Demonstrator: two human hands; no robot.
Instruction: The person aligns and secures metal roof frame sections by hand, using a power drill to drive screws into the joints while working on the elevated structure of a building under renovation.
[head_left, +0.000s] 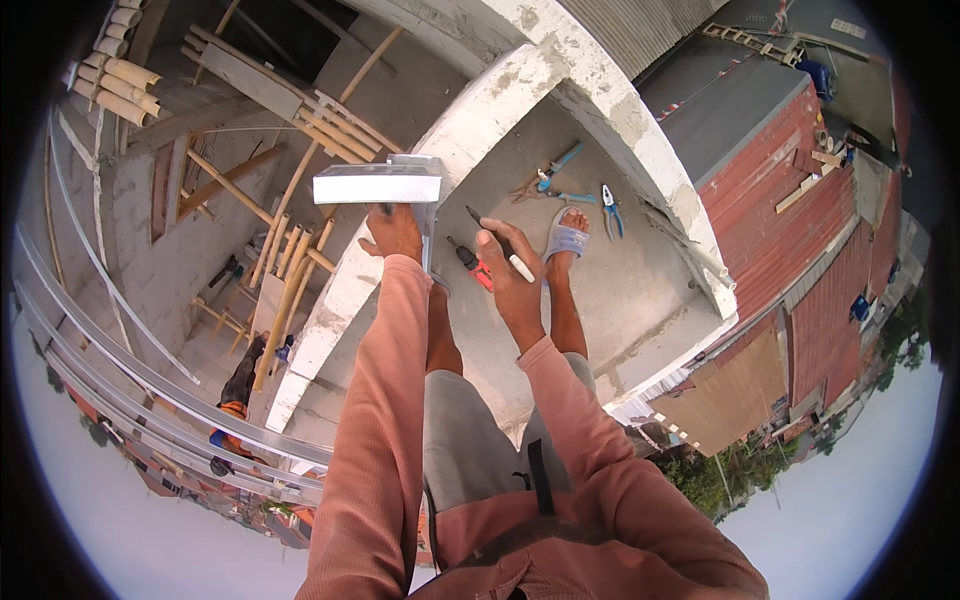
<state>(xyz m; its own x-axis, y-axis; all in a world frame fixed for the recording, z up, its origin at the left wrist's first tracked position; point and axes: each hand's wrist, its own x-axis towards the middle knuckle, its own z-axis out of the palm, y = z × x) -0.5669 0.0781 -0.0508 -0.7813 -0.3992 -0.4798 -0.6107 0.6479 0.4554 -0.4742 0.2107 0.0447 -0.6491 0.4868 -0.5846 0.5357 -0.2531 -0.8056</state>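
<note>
My left hand [396, 232] is closed around the underside of a short silver metal channel [377, 187], above the top of a rough white block wall. Part of its grip is hidden by the channel. My right hand [513, 285] pinches a marker [519, 266] with a white end, its dark tip pointing up and left toward the channel but apart from it. Beyond my right hand, on the concrete floor, lie blue-handled pliers [612, 213] and blue-handled snips [548, 185]. A red-handled tool [474, 266] lies between my hands.
The white block wall [470, 125] borders the concrete ledge where my sandaled foot [567, 236] stands. On the left are long metal rails [150, 388], bamboo poles [292, 260] and a lower level with another person [238, 400]. Red corrugated roofs [765, 220] lie below right.
</note>
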